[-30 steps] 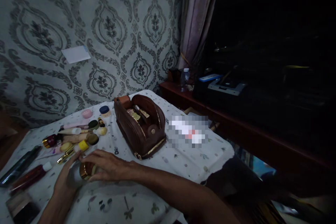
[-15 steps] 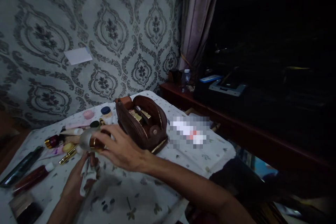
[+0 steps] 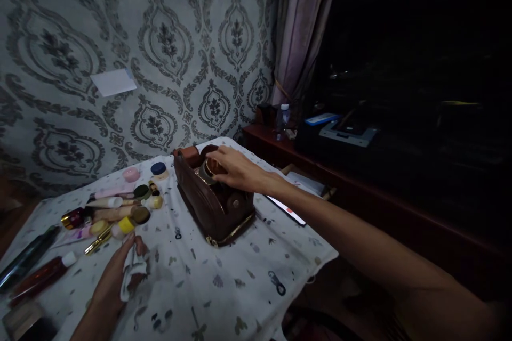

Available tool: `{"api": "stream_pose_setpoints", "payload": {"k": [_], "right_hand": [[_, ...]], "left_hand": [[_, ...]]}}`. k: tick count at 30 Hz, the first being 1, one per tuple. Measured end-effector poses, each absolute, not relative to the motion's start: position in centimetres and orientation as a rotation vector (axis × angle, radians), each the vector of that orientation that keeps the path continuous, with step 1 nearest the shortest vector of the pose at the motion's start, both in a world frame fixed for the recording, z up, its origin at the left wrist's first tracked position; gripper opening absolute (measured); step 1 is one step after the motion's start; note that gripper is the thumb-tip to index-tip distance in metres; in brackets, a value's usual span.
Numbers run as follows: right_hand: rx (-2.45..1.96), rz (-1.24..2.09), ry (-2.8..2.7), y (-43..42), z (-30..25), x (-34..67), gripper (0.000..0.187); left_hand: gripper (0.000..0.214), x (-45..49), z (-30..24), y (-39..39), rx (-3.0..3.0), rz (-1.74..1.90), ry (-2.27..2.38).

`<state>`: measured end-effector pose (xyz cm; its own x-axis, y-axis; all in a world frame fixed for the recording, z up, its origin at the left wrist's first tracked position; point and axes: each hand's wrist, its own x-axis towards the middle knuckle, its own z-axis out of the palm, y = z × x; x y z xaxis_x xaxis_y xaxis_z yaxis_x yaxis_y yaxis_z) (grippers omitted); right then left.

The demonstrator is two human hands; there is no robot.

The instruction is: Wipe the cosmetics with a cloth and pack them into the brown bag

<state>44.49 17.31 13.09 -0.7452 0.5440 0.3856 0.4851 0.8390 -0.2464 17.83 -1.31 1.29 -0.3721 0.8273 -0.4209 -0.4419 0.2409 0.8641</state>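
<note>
A brown zip bag (image 3: 200,205) stands open on the printed white cloth. My right hand (image 3: 242,169) reaches into its opening, fingers closed around the shiny brown and gold cap of a cosmetic jar (image 3: 213,167). The jar's lower part is inside the bag, partly hidden by the bag's side. My left hand (image 3: 114,272) is low on the left, closed on a crumpled white cloth (image 3: 133,273). Just beyond its fingertips lie a yellow-banded bottle (image 3: 125,226) and a gold tube (image 3: 98,240).
Bottles and tubes lie spread on the left, among them a red bottle (image 3: 38,279) and a dark green one (image 3: 30,253). A pink jar (image 3: 131,174) and a blue-lidded jar (image 3: 159,170) stand behind. Right of the bag lies a lit phone (image 3: 288,212), partly under my forearm.
My right hand has carried the jar rightward from above the cosmetics into the bag's opening. My left hand stays low on the left with the white cloth.
</note>
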Motion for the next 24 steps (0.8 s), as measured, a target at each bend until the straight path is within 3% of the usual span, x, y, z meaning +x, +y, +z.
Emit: {"api": "stream_pose_setpoints", "payload": {"k": [3,7,15,24], "right_hand": [[-0.697,0.207,-2.799,17.5,12.5,43.7,0.029],[-0.692,0.175,-2.997,17.8,11.7,42.5,0.039],[-0.667,0.166,-3.07,18.2,11.7,41.6,0.042],[-0.659,0.182,-3.038,20.1,8.9,41.3,0.03]], "left_hand": [[0.043,17.7,1.0,-1.2,0.412,1.389,1.38],[0.043,17.5,0.8,-1.1,0.449,1.384,1.427],[0.046,17.3,0.2,-1.1,0.531,1.306,1.503],[0.049,17.4,0.2,-1.2,0.559,1.3,1.53]]}}
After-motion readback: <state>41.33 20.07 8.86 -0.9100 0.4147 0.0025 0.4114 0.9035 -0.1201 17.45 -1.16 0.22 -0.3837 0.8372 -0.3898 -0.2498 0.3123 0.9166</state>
